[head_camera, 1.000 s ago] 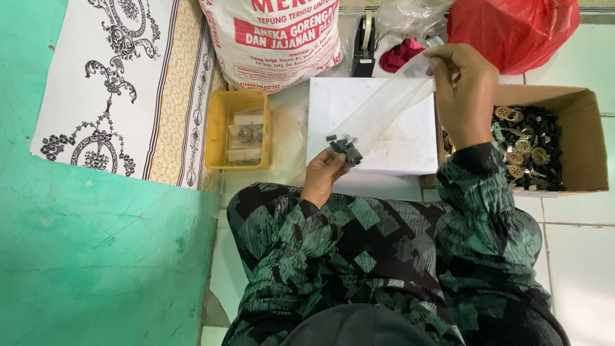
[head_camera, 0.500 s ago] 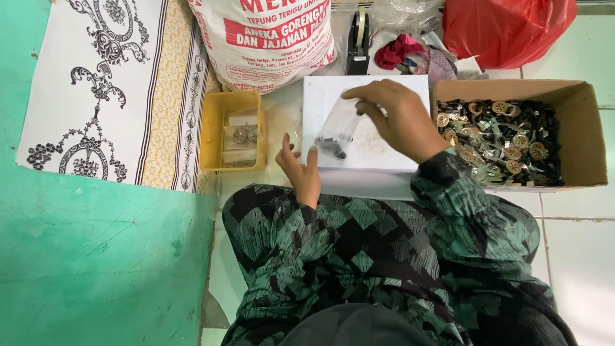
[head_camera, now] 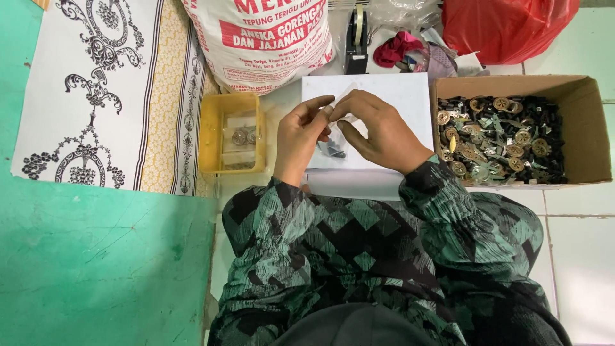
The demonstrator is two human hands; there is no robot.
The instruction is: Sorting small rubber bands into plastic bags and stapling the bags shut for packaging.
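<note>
Two hands meet over a white board (head_camera: 410, 96) that lies on the tiled floor in front of the seated person. The left hand (head_camera: 301, 138) and the right hand (head_camera: 378, 131) both pinch a small clear plastic bag (head_camera: 339, 118) between thumb and fingertips, each grip closed on the bag's upper part, the hands just touching at the fingertips. A few small dark parts (head_camera: 333, 149) sit in the bottom of the bag, just above the board's near edge. Just beside the board's right edge stands an open cardboard box (head_camera: 592, 128) filled with small metal wheels and dark bits. Near the board's left edge sits a yellow tray (head_camera: 211, 138) holding a few packed bags. At the far edge of the board stands a black tape dispenser (head_camera: 355, 41), with a large white printed sack (head_camera: 262, 45) to its left and a red plastic bag (head_camera: 506, 25) toward the far right corner. A patterned cloth (head_camera: 109, 83) covers the floor at the left.
</note>
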